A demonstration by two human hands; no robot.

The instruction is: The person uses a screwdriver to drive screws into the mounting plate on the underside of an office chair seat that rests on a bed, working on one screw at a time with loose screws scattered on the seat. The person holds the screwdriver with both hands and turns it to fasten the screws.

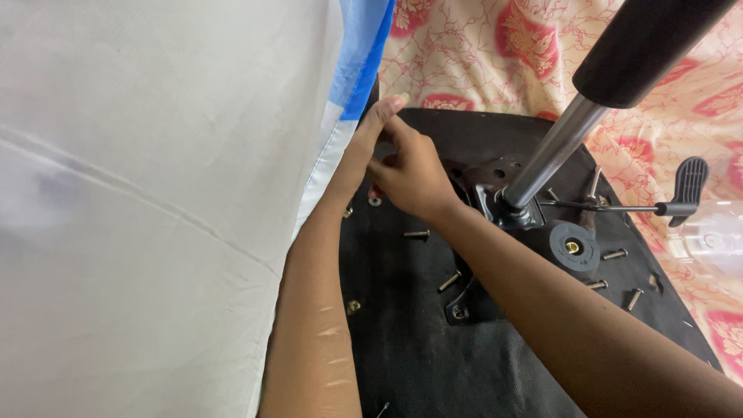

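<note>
So both hands meet at the chair seat, flipped upside down to reach its underside. Right hand pinches sth small; left hand w/ fingers straight. Loose bolts lie nearby.

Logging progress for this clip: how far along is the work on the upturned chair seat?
Done: the metal mechanism with gas cylinder sits on the black seat underside. In hand: the left hand and right hand meet near the seat's far edge; what the fingers hold is hidden. Left: several loose bolts lie unfitted on the seat, and a brass insert is empty.
</note>
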